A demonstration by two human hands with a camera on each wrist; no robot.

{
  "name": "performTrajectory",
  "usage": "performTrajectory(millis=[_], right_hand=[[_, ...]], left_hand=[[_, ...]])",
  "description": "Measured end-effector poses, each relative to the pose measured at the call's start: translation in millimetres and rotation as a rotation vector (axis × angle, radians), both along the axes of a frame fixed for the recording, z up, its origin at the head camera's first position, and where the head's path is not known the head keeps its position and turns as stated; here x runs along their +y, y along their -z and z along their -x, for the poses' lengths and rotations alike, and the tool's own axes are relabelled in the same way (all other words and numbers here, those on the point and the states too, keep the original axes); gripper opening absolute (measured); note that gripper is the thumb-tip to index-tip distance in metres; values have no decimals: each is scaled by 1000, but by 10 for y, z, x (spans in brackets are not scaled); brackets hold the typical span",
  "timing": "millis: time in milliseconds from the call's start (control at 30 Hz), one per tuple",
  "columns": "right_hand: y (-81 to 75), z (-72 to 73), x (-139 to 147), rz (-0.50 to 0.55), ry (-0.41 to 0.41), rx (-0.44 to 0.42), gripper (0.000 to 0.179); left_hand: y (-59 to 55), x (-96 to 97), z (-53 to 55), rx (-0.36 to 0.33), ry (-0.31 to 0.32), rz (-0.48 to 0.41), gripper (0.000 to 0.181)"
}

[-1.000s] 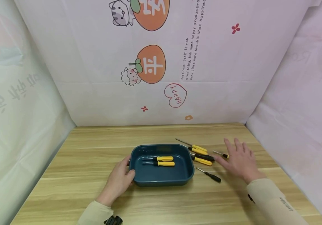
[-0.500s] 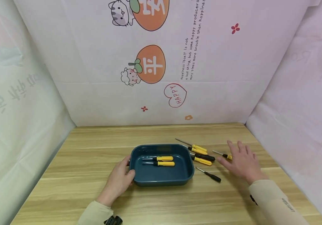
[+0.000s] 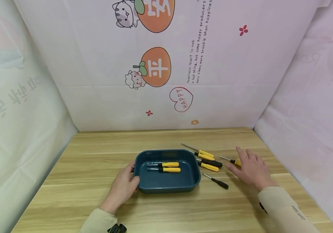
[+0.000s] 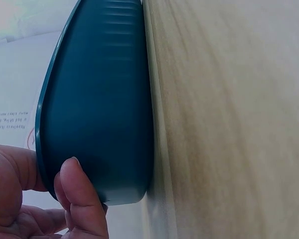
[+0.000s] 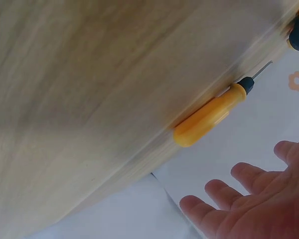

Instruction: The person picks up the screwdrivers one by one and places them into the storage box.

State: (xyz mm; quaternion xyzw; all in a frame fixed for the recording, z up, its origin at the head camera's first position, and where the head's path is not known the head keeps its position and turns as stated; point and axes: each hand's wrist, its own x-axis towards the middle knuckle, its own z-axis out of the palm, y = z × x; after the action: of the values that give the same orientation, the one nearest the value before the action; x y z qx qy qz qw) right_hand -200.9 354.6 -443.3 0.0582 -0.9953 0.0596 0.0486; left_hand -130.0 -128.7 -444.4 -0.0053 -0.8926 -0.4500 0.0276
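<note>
A light-brown, wood-grained tabletop meets a white far wall printed with orange fruits, cartoon animals and lettering, between a creased whitish left wall and a pinkish-white right wall.

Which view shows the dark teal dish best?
The head view: it shows the dark teal dish from above, two yellow-handled screwdrivers inside, with only a bit of one end behind the left hand. Left wrist shows just outer wall and some rim, cropped. Right wrist doesn't show it.

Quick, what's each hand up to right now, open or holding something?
Left hand: holding the blue dish by its left end.
Right hand: open, holding nothing, near a yellow-handled screwdriver.
</note>
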Motion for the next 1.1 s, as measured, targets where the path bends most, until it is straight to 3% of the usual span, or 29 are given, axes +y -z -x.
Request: performTrajectory(millis=[1100], right_hand=[[19, -6, 41, -36, -17, -56, 91]], left_hand=[[6, -8, 2, -7, -4, 13, 66]])
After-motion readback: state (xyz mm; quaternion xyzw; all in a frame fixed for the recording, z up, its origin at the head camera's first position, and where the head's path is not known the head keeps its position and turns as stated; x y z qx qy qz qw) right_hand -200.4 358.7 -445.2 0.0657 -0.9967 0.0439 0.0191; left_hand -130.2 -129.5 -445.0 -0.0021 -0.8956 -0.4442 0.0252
